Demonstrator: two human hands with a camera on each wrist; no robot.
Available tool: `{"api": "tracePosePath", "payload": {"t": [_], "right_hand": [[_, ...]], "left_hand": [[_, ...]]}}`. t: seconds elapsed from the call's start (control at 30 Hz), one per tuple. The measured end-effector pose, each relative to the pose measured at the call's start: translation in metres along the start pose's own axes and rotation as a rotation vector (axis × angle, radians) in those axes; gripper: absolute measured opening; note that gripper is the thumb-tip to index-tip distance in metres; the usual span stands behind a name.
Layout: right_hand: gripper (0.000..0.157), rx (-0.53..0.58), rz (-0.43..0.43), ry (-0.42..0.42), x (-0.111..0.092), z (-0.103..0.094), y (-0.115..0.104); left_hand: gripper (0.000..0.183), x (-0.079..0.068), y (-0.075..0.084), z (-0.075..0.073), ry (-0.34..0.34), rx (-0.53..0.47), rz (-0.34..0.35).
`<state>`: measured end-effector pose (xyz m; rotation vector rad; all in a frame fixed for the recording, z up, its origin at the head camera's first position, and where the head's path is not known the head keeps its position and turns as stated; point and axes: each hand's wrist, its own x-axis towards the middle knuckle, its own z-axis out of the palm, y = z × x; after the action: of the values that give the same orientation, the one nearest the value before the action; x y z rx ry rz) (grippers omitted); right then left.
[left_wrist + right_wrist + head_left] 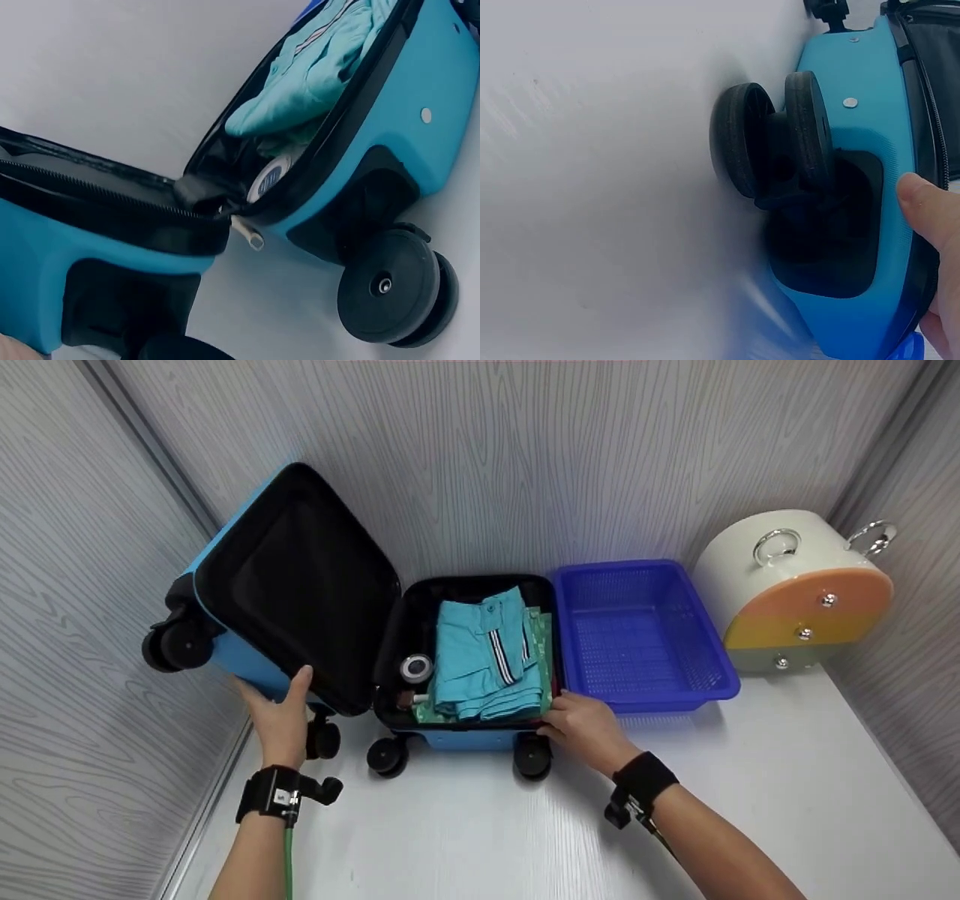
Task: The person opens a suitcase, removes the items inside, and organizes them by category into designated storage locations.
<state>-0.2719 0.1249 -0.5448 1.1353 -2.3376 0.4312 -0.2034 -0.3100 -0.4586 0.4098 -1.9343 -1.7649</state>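
Observation:
A small blue suitcase (465,740) stands opened out on the white table, its black-lined lid (300,585) tilted up at the left. My left hand (281,724) grips the lid's lower edge, thumb at the rim and the other fingers hidden behind the shell. At the base's front right corner, my right hand (589,727) holds the rim, with the thumb (922,199) on the outer shell. Folded turquoise shorts (480,656) lie inside over green patterned cloth (546,645). Left of them sit a round white-rimmed tin (416,668) and a small brown-and-white item (411,700).
A blue plastic basket (724,684) stands right beside the suitcase. Beyond it is a rounded white box (780,536) with coloured front bands and silver handles. Black wheels (533,757) jut from the suitcase. Grey wood-grain walls (525,472) enclose the table at the back and sides.

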Motion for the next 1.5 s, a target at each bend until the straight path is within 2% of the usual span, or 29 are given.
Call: {"api": "tracePosePath", "payload": {"t": [0.17, 0.37, 0.63, 0.83, 1.07, 1.27, 1.5], "right_hand": [[0.014, 0.020, 0.012, 0.015, -0.003, 0.002, -0.002], [0.014, 0.037, 0.030, 0.026, -0.004, 0.002, -0.004], [0.012, 0.062, 0.031, 0.022, -0.004, 0.003, -0.008], [0.012, 0.059, 0.024, 0.027, -0.005, 0.004, -0.009], [0.012, 0.069, 0.049, 0.001, -0.006, 0.005, -0.011], [0.012, 0.073, 0.054, 0.008, -0.006, 0.006, -0.012], [0.013, 0.057, 0.045, 0.002, -0.003, 0.008, -0.014]], "left_hand": [[0.110, 0.004, -0.014, -0.009, -0.002, -0.104, -0.005], [0.103, 0.006, -0.030, -0.019, -0.011, -0.190, -0.093], [0.096, 0.005, -0.047, -0.030, -0.025, -0.325, -0.300], [0.103, 0.004, -0.056, -0.039, -0.014, -0.374, -0.480], [0.097, 0.010, -0.076, -0.050, -0.075, -0.495, -0.612], [0.092, 0.019, -0.097, -0.057, -0.115, -0.622, -0.655], [0.087, 0.020, -0.105, -0.060, -0.131, -0.687, -0.688]]}}
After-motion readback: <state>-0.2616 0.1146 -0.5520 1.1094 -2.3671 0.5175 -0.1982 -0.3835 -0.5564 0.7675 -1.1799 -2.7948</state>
